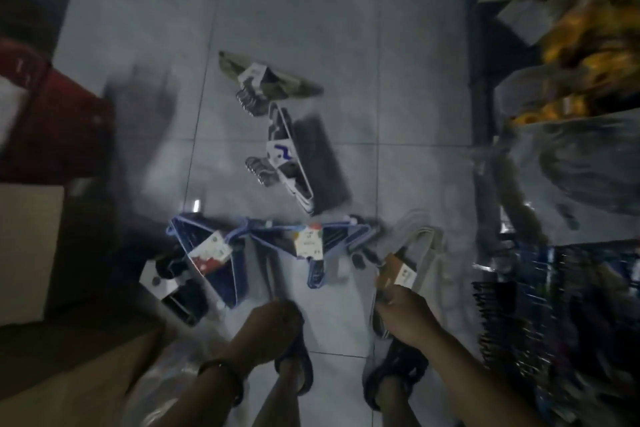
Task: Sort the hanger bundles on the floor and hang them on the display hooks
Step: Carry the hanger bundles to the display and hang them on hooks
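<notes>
Several hanger bundles lie on the grey tiled floor. My right hand (407,317) grips a pale grey bundle (420,253) by its orange-and-white label, lifted slightly off the tiles. My left hand (273,322) is curled shut low in the view; a dark strip seems to run up from it, too blurred to tell. A blue bundle with a white label (311,243) lies just ahead of my hands, and another blue bundle (211,253) to its left. Further off sit a white bundle (287,156), a dark bundle (322,159) beside it, and a green bundle (263,78).
A black bundle with a white card (169,288) rests at the left. A red bin (52,121) and a cardboard box (27,250) stand at the left. Shelves with yellow goods (571,28) and a blue wire basket (561,295) line the right. My sandalled feet (394,371) stand below.
</notes>
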Demonstrator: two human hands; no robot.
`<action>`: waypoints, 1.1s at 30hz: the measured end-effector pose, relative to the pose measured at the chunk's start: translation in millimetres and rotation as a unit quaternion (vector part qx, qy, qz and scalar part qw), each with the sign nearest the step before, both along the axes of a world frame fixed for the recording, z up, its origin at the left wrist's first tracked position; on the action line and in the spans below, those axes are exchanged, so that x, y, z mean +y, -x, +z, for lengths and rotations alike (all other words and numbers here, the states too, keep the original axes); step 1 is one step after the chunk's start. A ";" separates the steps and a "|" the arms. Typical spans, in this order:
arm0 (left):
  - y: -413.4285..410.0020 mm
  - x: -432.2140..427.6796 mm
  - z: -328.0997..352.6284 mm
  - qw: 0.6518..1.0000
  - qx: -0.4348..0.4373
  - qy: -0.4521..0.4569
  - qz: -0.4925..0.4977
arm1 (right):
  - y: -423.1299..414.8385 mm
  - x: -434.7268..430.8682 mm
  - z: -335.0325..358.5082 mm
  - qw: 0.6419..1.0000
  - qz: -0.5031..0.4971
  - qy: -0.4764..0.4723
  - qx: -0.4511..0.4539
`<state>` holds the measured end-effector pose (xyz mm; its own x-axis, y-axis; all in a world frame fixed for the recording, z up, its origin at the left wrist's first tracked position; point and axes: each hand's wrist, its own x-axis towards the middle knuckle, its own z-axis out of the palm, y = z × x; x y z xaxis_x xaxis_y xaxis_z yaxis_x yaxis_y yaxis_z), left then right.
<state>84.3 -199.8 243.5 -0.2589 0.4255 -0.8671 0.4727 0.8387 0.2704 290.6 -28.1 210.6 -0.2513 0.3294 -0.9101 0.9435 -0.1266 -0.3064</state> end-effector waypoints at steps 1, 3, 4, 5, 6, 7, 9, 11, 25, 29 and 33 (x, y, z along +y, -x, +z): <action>0.8 -1.5 -29.9 1.000 0.001 0.009 0.018 | 6.9 0.5 -21.7 1.000 0.027 -0.005 -0.005; 5.0 -3.2 -95.1 0.994 -0.004 0.031 0.110 | 21.8 1.8 -77.1 0.996 0.081 -0.032 0.001; 7.2 -3.8 -130.2 0.988 -0.010 0.037 0.148 | 30.8 3.6 -106.9 0.993 0.105 -0.055 0.008; 10.0 -4.4 -165.3 0.983 -0.019 0.043 0.176 | 43.4 6.3 -132.5 0.989 0.124 -0.081 0.009; 12.6 -4.8 -196.3 0.980 -0.022 0.048 0.193 | 56.9 8.9 -157.7 0.983 0.145 -0.111 0.011; 16.6 -5.1 -227.0 0.977 -0.018 0.050 0.205 | 71.5 12.7 -183.4 0.973 0.177 -0.147 0.011; 21.4 -5.2 -282.5 0.966 0.001 0.040 0.256 | 102.0 18.7 -236.5 0.945 0.251 -0.207 0.029; 27.0 0.6 -327.5 0.950 0.001 0.020 0.312 | 137.1 28.7 -283.4 0.907 0.331 -0.255 0.047; -4.4 15.0 -456.5 0.908 0.058 -0.026 0.414 | 215.8 49.5 -425.1 0.804 0.514 -0.298 0.004; -2.3 9.7 -451.0 0.927 0.014 -0.040 0.374 | 224.5 58.3 -415.0 0.793 0.528 -0.305 0.012; -2.7 11.7 -424.3 0.950 0.025 -0.046 0.307 | 222.2 66.4 -381.4 0.796 0.527 -0.298 0.027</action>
<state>87.0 -188.1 -180.8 -0.5232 0.2537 -0.8136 -0.0836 0.9348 0.3453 68.4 38.2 -170.7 -0.7072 0.2790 -0.6497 0.4133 0.9086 -0.0597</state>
